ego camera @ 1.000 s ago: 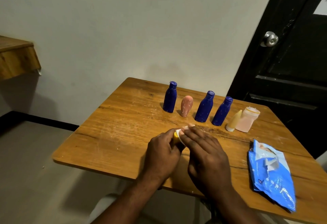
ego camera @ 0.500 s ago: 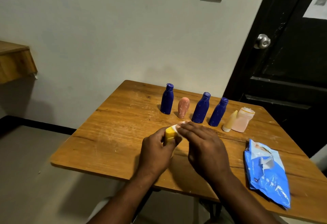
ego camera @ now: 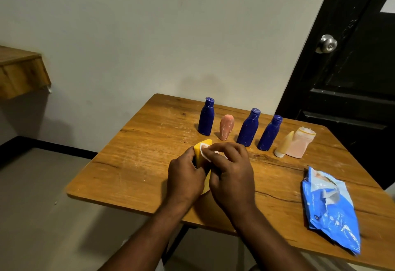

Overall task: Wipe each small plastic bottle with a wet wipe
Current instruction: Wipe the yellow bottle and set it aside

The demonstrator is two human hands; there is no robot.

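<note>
On my feed the right fingertips (ego camera: pixel 215 149) pinch a small white wet wipe (ego camera: pixel 203 152) and press it against the upper end of the yellow bottle (ego camera: pixel 207 143). The other right fingers curl over behind it. The left fingers (ego camera: pixel 189 157) wrap the bottle's body from the left. The left hand (ego camera: pixel 183 176) and right hand (ego camera: pixel 230 174) sit close together, knuckles up, with both forearms coming in from the near edge.

The yellow bottle is held tilted over the wooden table (ego camera: pixel 139 163), nearer its front edge than its back. Behind it stands a row: three blue bottles (ego camera: pixel 206 118) (ego camera: pixel 249 128) (ego camera: pixel 269 134), with a pink bottle (ego camera: pixel 226 127) after the first. Farther right and behind are a cream bottle (ego camera: pixel 284 144) and a pale pink bottle (ego camera: pixel 300 144), which touch each other. I see bare wood between the yellow bottle and that row, and a wider bare stretch to its left, out to the table's left edge. The blue wipe pack (ego camera: pixel 331 210) lies well to its right, by the near edge.

Against half a second ago, more of the yellow bottle shows above the left hand. The right fingers, flatter then, are now bent more over the wipe. The row and the pack lie as they did.
</note>
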